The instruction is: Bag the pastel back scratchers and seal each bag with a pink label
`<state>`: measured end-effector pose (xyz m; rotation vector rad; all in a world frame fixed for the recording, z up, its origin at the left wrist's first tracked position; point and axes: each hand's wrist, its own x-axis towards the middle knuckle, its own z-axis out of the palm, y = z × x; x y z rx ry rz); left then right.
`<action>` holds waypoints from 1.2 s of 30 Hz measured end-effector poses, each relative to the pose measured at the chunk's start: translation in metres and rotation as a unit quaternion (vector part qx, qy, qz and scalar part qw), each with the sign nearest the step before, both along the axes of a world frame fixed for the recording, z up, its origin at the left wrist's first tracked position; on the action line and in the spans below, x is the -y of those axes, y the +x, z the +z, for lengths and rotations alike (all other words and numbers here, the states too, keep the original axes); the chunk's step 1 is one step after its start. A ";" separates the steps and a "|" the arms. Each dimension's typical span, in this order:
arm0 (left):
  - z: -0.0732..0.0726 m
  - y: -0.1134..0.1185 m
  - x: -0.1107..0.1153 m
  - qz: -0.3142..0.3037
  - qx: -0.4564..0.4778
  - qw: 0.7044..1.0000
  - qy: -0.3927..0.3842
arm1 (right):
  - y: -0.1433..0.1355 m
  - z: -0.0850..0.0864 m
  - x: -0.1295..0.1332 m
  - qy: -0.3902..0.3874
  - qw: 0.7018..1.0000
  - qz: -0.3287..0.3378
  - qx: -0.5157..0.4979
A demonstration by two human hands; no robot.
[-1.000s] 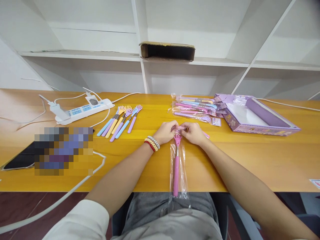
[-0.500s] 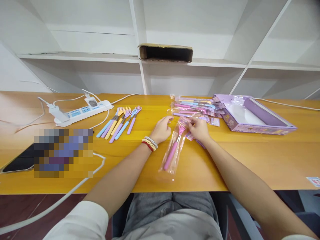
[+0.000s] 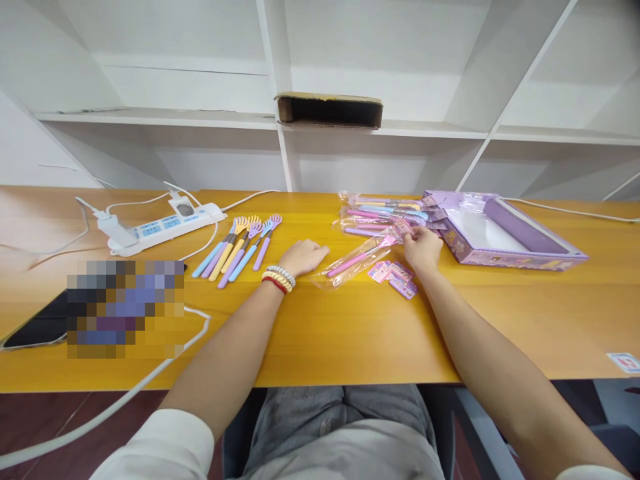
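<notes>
My right hand [image 3: 423, 250] pinches the card end of a clear plastic bag holding a pink back scratcher [image 3: 345, 265] with a claw head. The bag slants over the table, its lower end toward the left. To its left is my left hand [image 3: 304, 257], wearing coiled bands at the wrist; its fingers are loosely curled and nothing shows in them. Just behind the held bag lies a pile of bagged back scratchers [image 3: 383, 213] in several colours. Small printed cards [image 3: 393, 275] rest on the table below my right hand. Loose unbagged back scratchers [image 3: 240, 250] lie in a group further left.
A purple open box [image 3: 520, 257] stands at the right back. At the left are a white power strip [image 3: 167, 230] with plugs and cables, and a dark flat device [image 3: 37, 320] beside a blurred patch. A cardboard box [image 3: 329, 111] sits on the white shelf behind.
My right hand has carried the bagged pink back scratcher right and toward the pile, tilting it flatter. My left hand has moved left, away from it. The small cards are now uncovered.
</notes>
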<state>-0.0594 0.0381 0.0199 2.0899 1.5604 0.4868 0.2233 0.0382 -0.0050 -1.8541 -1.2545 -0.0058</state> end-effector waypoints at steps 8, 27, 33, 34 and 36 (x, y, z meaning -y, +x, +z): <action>0.022 -0.019 0.011 -0.078 -0.061 0.948 -0.303 | 0.006 -0.003 -0.003 -0.020 0.999 -0.024 0.023; 0.007 -0.019 0.002 -0.186 0.073 0.976 -0.091 | 0.002 -0.002 0.000 -0.025 0.999 0.021 0.000; 0.004 -0.015 0.003 -0.149 0.183 0.964 -0.121 | 0.006 -0.008 -0.006 0.011 0.995 0.043 -0.086; 0.003 -0.014 0.003 -0.129 0.220 0.957 -0.137 | 0.007 -0.010 -0.008 0.018 0.992 0.054 -0.116; 0.000 -0.013 0.002 -0.088 0.299 0.936 -0.163 | 0.007 -0.012 -0.011 0.028 0.979 0.082 -0.183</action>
